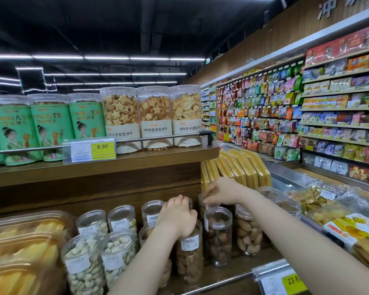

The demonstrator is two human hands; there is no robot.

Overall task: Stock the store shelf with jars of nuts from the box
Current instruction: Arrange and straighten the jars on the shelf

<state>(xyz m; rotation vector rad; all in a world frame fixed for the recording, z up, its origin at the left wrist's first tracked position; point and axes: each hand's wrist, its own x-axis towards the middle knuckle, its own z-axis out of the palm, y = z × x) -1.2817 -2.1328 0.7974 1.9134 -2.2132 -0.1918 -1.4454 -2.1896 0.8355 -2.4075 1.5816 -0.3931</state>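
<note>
now hands (179, 216) on jars (217, 235), shelf (232, 258)

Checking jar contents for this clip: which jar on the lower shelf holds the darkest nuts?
The clear jar just below the right hand: its round nuts are dark brown, while its neighbours hold paler ones.

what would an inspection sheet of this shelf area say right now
surface: wooden lower shelf behind a metal rail
job's things: clear jars of nuts in rows; dark nut jar under the right hand; box not seen
clutter: packs of yellow snacks at left
grippers: left hand grips a jar top; right hand fingers at a lid
cables: nothing seen
surroundings: biscuit jars on upper shelf, 9.90 price tag, wall of snack packets
</note>
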